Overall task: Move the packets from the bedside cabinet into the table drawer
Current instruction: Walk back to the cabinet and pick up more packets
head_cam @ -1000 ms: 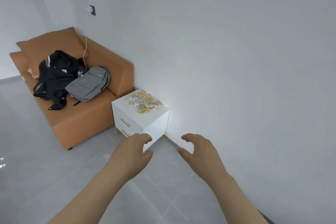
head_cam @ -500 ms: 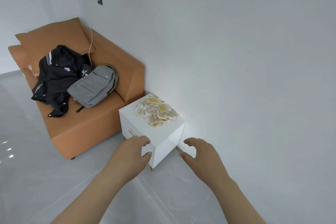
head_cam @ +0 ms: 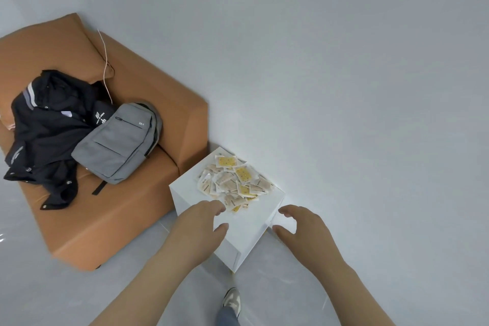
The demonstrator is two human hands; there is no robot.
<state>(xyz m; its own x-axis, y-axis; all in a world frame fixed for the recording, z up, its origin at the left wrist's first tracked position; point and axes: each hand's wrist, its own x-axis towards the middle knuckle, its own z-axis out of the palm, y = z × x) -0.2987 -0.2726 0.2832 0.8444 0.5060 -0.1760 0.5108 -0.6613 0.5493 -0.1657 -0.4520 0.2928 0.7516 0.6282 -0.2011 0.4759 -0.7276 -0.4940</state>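
Note:
A heap of several small white and yellow packets [head_cam: 234, 182] lies on top of the white bedside cabinet [head_cam: 248, 222], which stands against the wall. My left hand [head_cam: 201, 225] hovers over the cabinet's near left part, fingers loosely curled, holding nothing, its fingertips close to the nearest packets. To the right, my right hand [head_cam: 304, 230] is raised beside the cabinet's right corner, fingers loosely curled and empty. The table drawer is not in view.
An orange sofa [head_cam: 137, 193] stands left of the cabinet, carrying a black jacket [head_cam: 45, 135] and a grey backpack [head_cam: 119, 145]. A white cable [head_cam: 105, 66] hangs down from the wall. Grey tiled floor surrounds the cabinet; my shoe [head_cam: 232, 299] is just before it.
I have walked closer to the cabinet, which now fills more of the view. Both hands have come forward, the left now over the cabinet top near the packets.

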